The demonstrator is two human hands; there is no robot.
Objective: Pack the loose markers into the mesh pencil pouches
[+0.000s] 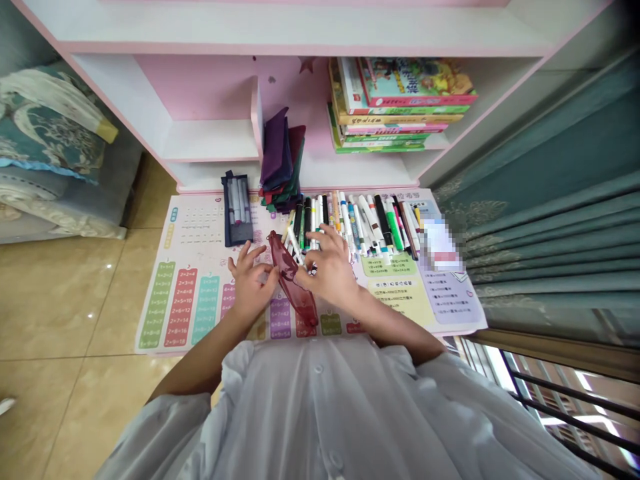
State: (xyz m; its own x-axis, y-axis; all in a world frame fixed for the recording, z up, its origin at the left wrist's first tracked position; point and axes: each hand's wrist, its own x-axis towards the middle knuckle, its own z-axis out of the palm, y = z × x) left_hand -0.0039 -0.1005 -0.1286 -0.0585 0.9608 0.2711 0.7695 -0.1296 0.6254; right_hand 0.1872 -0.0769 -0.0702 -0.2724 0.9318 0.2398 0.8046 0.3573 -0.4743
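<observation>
A dark red, see-through pencil pouch (299, 301) hangs tilted between my two hands over the desk. My left hand (254, 280) pinches its left edge between thumb and forefinger, with the other fingers spread. On the opposite side my right hand (329, 267) has its thumb and fingers closed on the pouch's edge. Whether anything is inside the pouch I cannot tell. Just beyond my right hand lies a long row of marker pens (373, 223) in many colours. A dark blue pouch (239, 208) with several grey markers in it lies past my left hand.
Purple, red and green pouches (278, 157) are stacked at the desk's back. Books (400, 107) fill part of the shelf (210, 140) behind. A printed mat (200, 230) covers the desk. A blurred pale object (441, 245) lies at the right, near a teal curtain (540, 213).
</observation>
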